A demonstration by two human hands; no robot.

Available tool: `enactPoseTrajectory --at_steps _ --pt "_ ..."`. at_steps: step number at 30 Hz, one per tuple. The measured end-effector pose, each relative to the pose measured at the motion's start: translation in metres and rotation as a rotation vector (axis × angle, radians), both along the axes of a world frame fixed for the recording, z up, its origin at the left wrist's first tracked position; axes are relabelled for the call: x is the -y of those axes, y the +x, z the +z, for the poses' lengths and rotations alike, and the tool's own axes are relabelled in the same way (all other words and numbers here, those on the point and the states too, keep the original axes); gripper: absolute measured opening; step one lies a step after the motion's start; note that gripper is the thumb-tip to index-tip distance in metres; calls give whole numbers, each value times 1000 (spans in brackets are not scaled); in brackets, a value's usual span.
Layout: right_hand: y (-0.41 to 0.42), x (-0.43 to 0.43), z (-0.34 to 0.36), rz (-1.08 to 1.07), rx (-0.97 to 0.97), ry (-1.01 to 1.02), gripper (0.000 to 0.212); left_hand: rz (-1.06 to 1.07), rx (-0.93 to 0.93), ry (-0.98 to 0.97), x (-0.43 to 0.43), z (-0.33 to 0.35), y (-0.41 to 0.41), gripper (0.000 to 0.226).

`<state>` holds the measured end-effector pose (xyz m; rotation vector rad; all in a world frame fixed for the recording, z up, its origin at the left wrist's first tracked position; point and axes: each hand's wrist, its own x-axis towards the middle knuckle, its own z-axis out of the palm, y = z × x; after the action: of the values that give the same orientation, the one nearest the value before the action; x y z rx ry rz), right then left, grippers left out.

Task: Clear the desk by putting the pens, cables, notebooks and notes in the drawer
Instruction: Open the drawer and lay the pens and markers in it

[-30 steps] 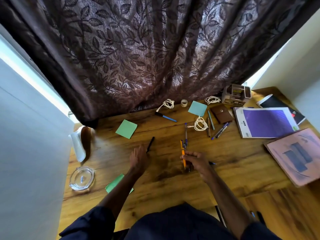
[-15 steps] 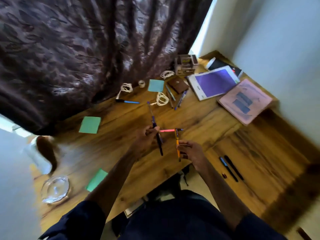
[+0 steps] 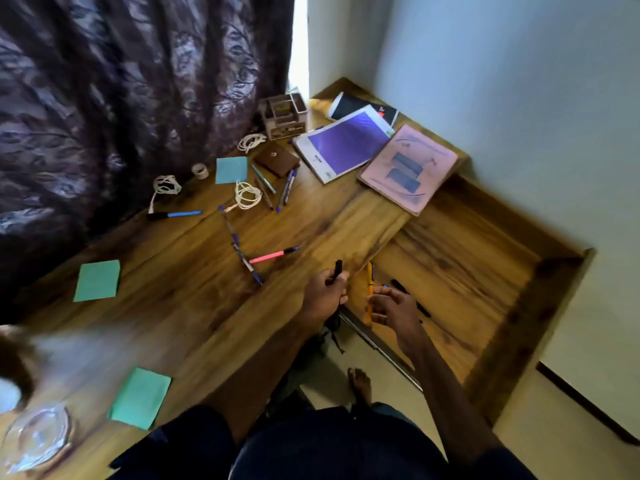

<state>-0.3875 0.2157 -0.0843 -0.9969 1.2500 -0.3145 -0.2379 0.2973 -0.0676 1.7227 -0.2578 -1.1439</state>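
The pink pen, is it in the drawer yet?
No, the pink pen lies on the desk, outside the open drawer.

Daylight interior, moderately dim. Main source: overexposed bright strip (image 3: 298,39) between curtain (image 3: 121,98) and wall (image 3: 519,98). Curtain dark, backlit, leaf pattern smeared. Wall evenly pale blue-grey. Desk (image 3: 194,306) wood carries soft sheen near purple notebook (image 3: 346,140); drawer (image 3: 467,265) far corner in shadow. Motion blur heaviest lower left: glass ashtray (image 3: 34,438) streaked. Left hand (image 3: 323,296) gripping black pen (image 3: 335,271) and right hand (image 3: 393,308) holding orange pen (image 3: 370,289) both soft. Wide-angle distortion bends frame edges.
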Motion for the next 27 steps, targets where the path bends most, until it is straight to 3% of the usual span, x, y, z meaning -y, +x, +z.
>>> enactPoseTrajectory --at_steps 4,6,11,15,27 --pt "-44 31 -8 -33 -43 -55 17 -124 252 62 42 -8 -37 28" --pt "-67 51 -19 -36 -109 -90 17 -160 292 89 63 -11 -57 29" --pt "-106 107 -56 60 -386 -242 19 -182 136 178 99 -32 -95 19" --pt "-107 146 -81 278 -562 -394 23 -151 158 312 112 -53 -108 34" --pt "-94 163 -119 762 -643 -578 18 -45 113 372 113 -66 -111 32"
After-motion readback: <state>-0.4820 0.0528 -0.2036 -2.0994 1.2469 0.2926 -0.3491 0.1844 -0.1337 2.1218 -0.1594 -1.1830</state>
